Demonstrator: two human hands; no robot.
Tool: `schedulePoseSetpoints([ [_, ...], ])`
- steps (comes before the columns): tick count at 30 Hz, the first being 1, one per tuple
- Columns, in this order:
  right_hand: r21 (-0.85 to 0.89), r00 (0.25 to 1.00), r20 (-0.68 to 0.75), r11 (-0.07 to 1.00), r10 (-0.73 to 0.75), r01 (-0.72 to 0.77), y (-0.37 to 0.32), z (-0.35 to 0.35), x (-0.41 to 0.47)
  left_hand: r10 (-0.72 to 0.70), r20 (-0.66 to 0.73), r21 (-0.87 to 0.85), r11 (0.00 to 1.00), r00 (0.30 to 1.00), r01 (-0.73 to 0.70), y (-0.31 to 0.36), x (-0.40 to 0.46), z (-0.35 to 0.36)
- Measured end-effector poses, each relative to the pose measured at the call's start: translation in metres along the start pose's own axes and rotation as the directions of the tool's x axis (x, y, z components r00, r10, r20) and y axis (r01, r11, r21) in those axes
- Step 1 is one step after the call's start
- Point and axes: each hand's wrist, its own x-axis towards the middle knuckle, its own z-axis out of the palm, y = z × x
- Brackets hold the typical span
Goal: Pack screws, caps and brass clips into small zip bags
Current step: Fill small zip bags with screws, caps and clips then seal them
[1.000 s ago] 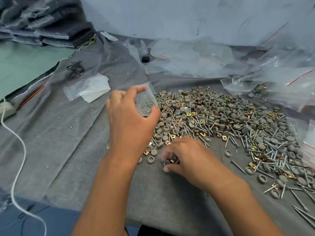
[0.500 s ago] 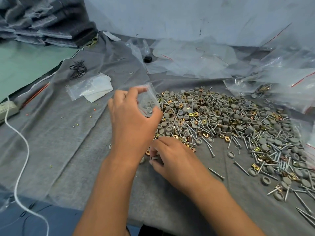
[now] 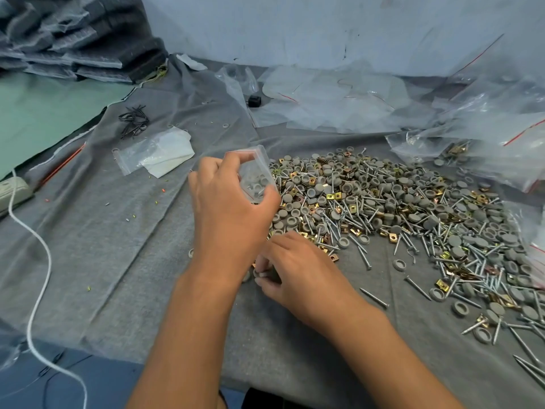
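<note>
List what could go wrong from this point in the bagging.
1. The left hand pinches the small clear zip bag in the air, its mouth apparently open with grey caps inside; a tilt could spill them.
2. The right hand picks parts beside the left wrist, its fingertips partly hidden, so it may grab the wrong count.
3. Long silver screws lie loose near the grey cloth's front edge and could roll off.

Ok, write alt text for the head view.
A person's left hand holds up a small clear zip bag with grey caps inside, while the right hand picks at parts on the grey cloth, beside a heap of grey round caps, steel screws and brass clips.
</note>
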Motion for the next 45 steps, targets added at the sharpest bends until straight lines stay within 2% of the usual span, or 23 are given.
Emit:
schedulePoseSetpoints([
  [12, 0.081, 0.999, 0.040, 0.996, 0.034, -0.037, 0.006, 0.002, 0.000, -0.002, 0.014, 0.011, 1.000, 1.000, 0.002, -0.001, 0.000, 0.002],
  [18, -0.008, 0.999, -0.016, 0.999, -0.032, 0.032, 0.008, 0.005, 0.000, -0.010, 0.032, 0.009, 1.000, 0.999, 0.010, 0.001, 0.000, 0.002],
  [23, 0.119, 1.000, -0.020, 0.993, -0.014, 0.016, 0.015, -0.001, -0.006, -0.001, 0.047, 0.027, 1.000, 0.999, 0.000, -0.001, 0.000, 0.002],
  [24, 0.174, 0.999, -0.045, 0.985, 0.009, -0.001, 0.019, -0.008, -0.008, 0.009, 0.046, 0.029, 1.000, 0.999, -0.010, -0.002, 0.000, 0.002],
  [26, 0.270, 0.976, -0.198, 0.962, 0.093, -0.037, 0.028, -0.026, -0.012, 0.034, 0.061, 0.037, 0.999, 0.998, -0.036, -0.003, -0.001, 0.003],
  [29, 0.261, 0.833, -0.533, 0.965, 0.151, -0.008, 0.031, -0.059, -0.015, 0.096, 0.102, 0.074, 0.992, 0.990, -0.104, -0.002, -0.004, 0.005],
  [31, 0.202, 0.756, -0.646, 0.979, 0.110, 0.030, 0.028, -0.070, -0.015, 0.156, 0.144, 0.106, 0.979, 0.977, -0.172, 0.003, -0.007, 0.010],
  [33, 0.128, 0.749, -0.661, 0.990, 0.036, 0.066, 0.025, -0.071, -0.014, 0.209, 0.193, 0.112, 0.966, 0.959, -0.233, 0.010, -0.012, 0.015],
  [35, 0.049, 0.787, -0.616, 0.996, -0.023, 0.068, 0.023, -0.067, -0.014, 0.251, 0.210, 0.117, 0.953, 0.945, -0.279, 0.015, -0.016, 0.019],
  [38, -0.022, 0.817, -0.575, 0.999, -0.039, 0.032, 0.027, -0.064, -0.017, 0.270, 0.217, 0.111, 0.948, 0.938, -0.299, 0.019, -0.019, 0.023],
  [43, 0.050, 0.721, -0.692, 0.996, -0.021, 0.077, 0.025, -0.074, -0.022, 0.262, 0.270, 0.096, 0.950, 0.927, -0.297, 0.023, -0.021, 0.025],
  [45, 0.046, 0.709, -0.703, 0.991, -0.056, 0.124, 0.023, -0.073, -0.021, 0.264, 0.282, 0.087, 0.950, 0.922, -0.299, 0.026, -0.023, 0.026],
])
